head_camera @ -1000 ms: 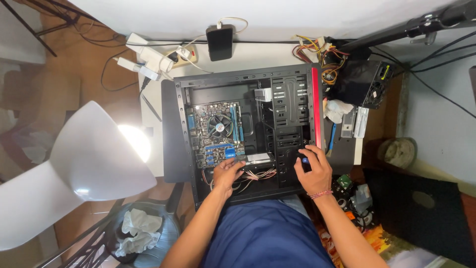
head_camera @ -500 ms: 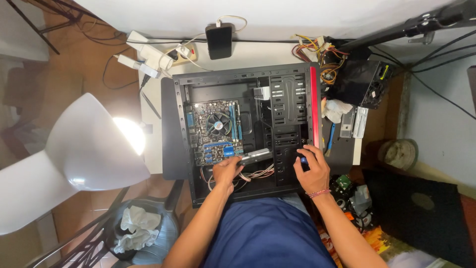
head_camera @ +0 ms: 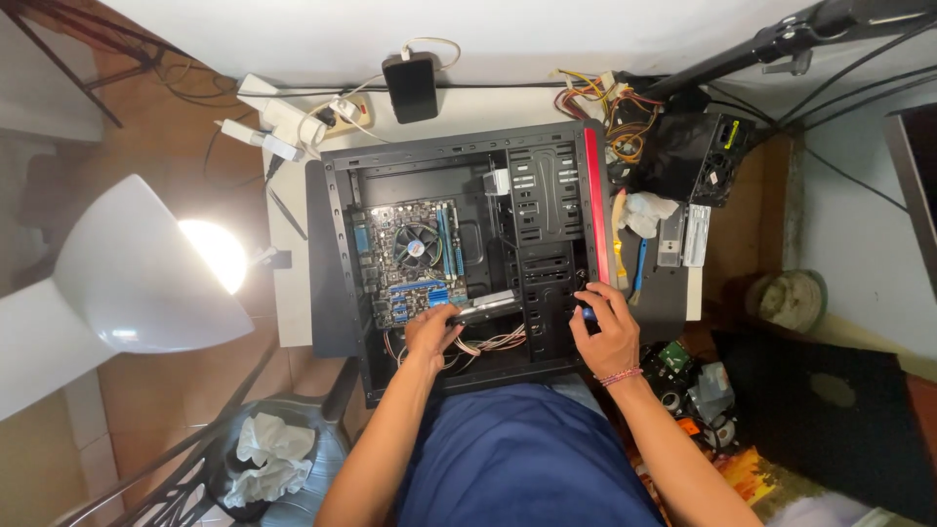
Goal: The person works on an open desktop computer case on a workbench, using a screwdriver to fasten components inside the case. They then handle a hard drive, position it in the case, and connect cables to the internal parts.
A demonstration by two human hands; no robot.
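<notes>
Our left hand (head_camera: 429, 332) fingers grip a grey drive (head_camera: 485, 308) over tangled cables (head_camera: 493, 344); right hand (head_camera: 607, 327), at 3 o'clock, pinches a small blue tool (head_camera: 589, 314) on the PC case (head_camera: 337, 234).

motherboard (head_camera: 410, 262) in computer case (head_camera: 337, 254), lamp (head_camera: 137, 268) left, power supply (head_camera: 698, 156) right

A white rectangular label (head_camera: 497, 182) sits on a part inside the open computer case (head_camera: 337, 254), near its top centre, just left of the drive cage. A yellow strip label (head_camera: 730, 134) runs along the black power supply (head_camera: 695, 156) at the desk's upper right. At the far right edge, the dark corner of a screen (head_camera: 917, 176) shows, unlit. No packages or signs are visible
</notes>
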